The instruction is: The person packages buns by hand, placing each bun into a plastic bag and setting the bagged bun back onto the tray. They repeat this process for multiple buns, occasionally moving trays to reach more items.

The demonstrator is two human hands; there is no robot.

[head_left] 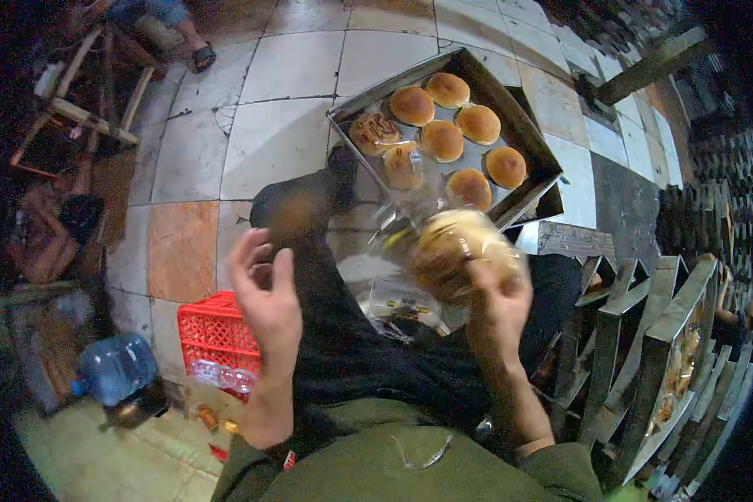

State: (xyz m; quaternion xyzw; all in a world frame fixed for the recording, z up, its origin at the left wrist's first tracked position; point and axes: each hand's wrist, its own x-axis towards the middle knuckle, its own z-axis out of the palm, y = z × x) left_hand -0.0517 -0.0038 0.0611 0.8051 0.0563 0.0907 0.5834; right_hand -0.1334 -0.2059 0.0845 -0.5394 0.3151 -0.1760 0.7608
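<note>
My right hand point(500, 303), at centre right of the frame, is closed around a bun point(456, 249) from below, fingers curled up its near side. The bun sits inside a clear plastic bag point(410, 219) whose loose mouth trails toward the upper left. Both are blurred, so I cannot tell how far in the bun sits. My left hand point(263, 294), at centre left, is raised with the palm open and the fingers loosely spread. It holds nothing and stays well apart from the bag.

Just above the held bun, in the upper centre, a metal tray point(525, 117) lies at an angle over the tiled floor point(280, 138). It carries eight more round buns point(442, 140); two at its left end look darker-topped. Below my hands, on my dark-trousered lap, lies a flat pile of printed plastic bags point(402, 305). A red crate point(213, 330) stands at lower left with a blue water bottle point(115, 368) on its side beside it. Stacked trays point(673, 343) fill a rack down the right edge. Another person's sandalled foot point(202, 55) shows at the top left.
</note>
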